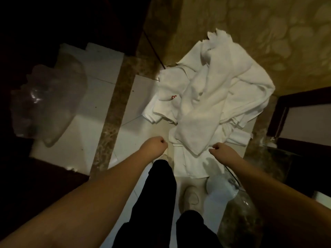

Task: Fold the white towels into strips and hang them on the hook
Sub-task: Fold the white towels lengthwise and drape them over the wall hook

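The white towels (211, 97) lie in a loose heap on the tiled floor (100, 126), just beyond the person's feet — dumped there, it seems, for sorting, none yet folded into a strip. Both arms reach down to the heap's near edge. The left hand (159, 144) is curled tight, the right hand (217, 148) likewise; whether either pinches the flat towel below I cannot tell. They sit apart, as if to take two corners. A clear plastic bag (46, 102) lies far left. No hook is in sight.
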